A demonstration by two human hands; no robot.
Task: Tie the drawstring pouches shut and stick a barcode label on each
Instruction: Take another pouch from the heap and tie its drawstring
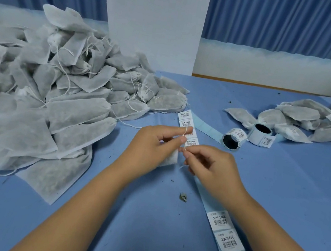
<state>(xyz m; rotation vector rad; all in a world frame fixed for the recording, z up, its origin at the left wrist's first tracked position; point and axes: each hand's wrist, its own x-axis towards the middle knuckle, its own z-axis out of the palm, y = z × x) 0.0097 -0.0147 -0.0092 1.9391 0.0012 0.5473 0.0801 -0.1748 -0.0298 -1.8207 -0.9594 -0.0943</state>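
Though half hidden, white gauzy pouch [170,158] in left grip [150,144], string [184,138] seemingly pinched in right grip [207,165].

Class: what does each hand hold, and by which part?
Left hand grips a pouch near its neck; right hand pinches its drawstring.

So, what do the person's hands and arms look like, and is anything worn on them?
The left hand and right hand are bare: no gloves, no ring in view. The left forearm and right forearm are bare too, with no sleeve, watch or bracelet down to the picture's lower edge. Visible nails look short.
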